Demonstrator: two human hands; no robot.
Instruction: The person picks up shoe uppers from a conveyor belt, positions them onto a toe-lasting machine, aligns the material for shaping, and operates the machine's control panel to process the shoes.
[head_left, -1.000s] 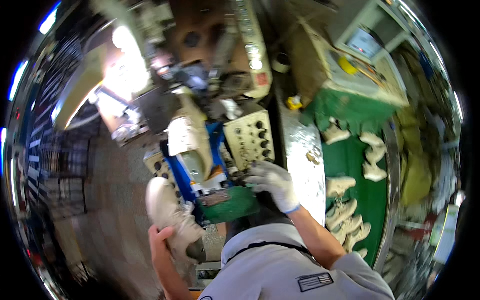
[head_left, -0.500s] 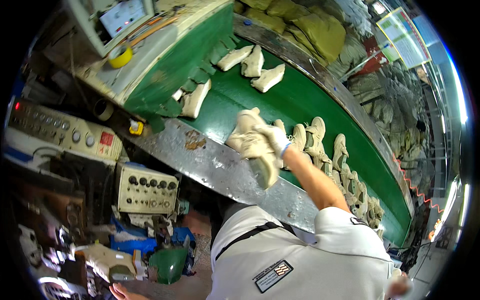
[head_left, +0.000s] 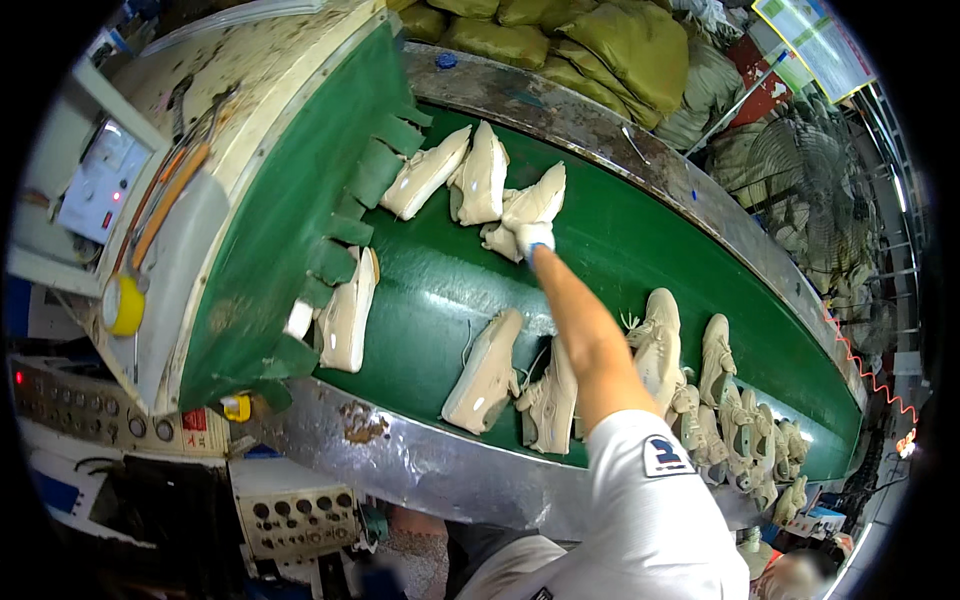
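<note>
Here, one gloved hand (head_left: 534, 238) at one shoe (head_left: 540, 196)

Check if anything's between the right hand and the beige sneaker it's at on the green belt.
Nothing visible. The gloved right hand is right at the beige sneaker; the neighbouring sneaker lies to its left, not between. Grip unclear.

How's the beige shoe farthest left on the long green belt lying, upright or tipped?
Tipped: the beige shoe lies on its side on the long green belt, one flank facing up.
</note>
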